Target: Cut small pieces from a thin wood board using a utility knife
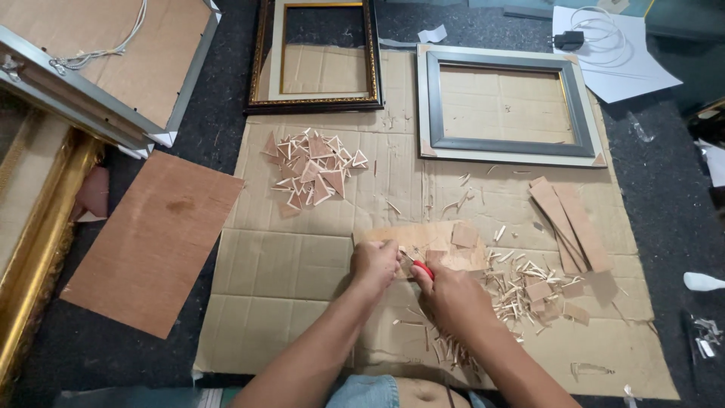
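Cutting underway: left hand [375, 262] pins board [434, 243], right hand [451, 296] grips red knife [424, 269]. Triangles [313, 170] piled; strips [570, 224] uncut.

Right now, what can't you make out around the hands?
Head view:
- Red-handled tool: blade hidden by right hand and left hand; kind unclear.
- Board piece under the hands: the cut point is covered by the fingers.
- Gold frame: cut off by left edge.
- Scraps: too small to tell apart.
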